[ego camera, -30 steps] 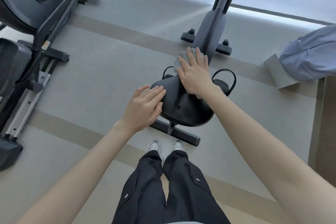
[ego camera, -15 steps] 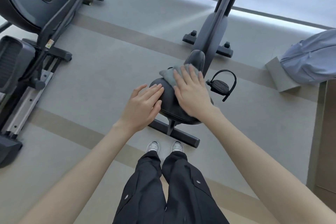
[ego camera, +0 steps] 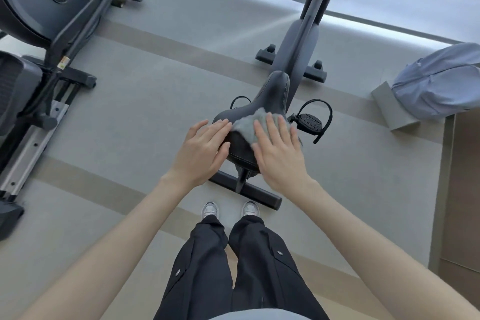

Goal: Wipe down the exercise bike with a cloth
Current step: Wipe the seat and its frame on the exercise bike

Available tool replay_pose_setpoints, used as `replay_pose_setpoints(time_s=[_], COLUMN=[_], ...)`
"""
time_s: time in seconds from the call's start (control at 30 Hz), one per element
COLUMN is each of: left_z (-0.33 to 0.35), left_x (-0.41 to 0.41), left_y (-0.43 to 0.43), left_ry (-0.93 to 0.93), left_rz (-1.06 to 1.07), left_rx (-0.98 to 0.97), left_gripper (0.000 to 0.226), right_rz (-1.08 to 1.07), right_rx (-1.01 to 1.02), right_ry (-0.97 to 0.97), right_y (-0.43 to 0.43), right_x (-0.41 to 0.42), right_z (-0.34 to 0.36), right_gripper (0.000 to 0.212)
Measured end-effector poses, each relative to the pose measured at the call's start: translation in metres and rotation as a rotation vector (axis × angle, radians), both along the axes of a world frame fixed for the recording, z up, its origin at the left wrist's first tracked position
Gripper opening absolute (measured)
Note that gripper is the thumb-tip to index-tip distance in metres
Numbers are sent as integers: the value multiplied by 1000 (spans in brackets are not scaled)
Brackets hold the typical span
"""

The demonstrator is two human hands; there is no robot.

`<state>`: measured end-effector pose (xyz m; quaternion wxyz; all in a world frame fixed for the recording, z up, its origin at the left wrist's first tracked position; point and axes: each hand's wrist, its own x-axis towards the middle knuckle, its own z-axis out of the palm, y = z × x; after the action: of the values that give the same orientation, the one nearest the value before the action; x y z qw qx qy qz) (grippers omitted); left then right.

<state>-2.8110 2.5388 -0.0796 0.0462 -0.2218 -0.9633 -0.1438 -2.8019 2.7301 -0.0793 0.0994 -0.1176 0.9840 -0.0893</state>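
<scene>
A black exercise bike (ego camera: 296,41) stands on the floor straight ahead of me, its black saddle (ego camera: 270,96) pointing away. A grey cloth (ego camera: 246,126) lies on the rear half of the saddle. My right hand (ego camera: 279,150) presses flat on the cloth with straight fingers, covering most of it. My left hand (ego camera: 201,149) rests flat on the saddle's left rear edge, fingers straight, beside the cloth. The saddle's rear part is hidden under both hands.
A black elliptical trainer (ego camera: 39,34) fills the left side. The bike's right pedal (ego camera: 310,122) sticks out beside my right hand, and its rear foot bar (ego camera: 257,193) lies just ahead of my shoes. A blue backpack (ego camera: 439,83) lies at right.
My right hand has slid the cloth back from the saddle's nose to its rear half, uncovering the nose. My left hand has stayed on the saddle's left edge.
</scene>
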Motion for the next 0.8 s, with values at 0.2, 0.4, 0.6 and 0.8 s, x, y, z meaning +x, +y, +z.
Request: replay_pose_setpoints(time_s=[0.2, 0.4, 0.6, 0.8], left_z=[7, 15, 16, 12], left_x=[-10, -13, -6, 3], left_y=[6, 12, 14, 15], left_ry=[-14, -114, -144, -126], left_rz=[31, 88, 93, 84], left_rx=[2, -26, -79, -66], left_gripper=[43, 47, 53, 53], right_rz=[-185, -208, -127, -69], right_rx=[-97, -242, -238, -101], right_ry=[-103, -180, -30, -119], right_y=[-3, 5, 5, 11], right_x=[-113, -171, -109, -22], right_z=[-13, -12, -12, -9], right_gripper=[55, 39, 51, 54])
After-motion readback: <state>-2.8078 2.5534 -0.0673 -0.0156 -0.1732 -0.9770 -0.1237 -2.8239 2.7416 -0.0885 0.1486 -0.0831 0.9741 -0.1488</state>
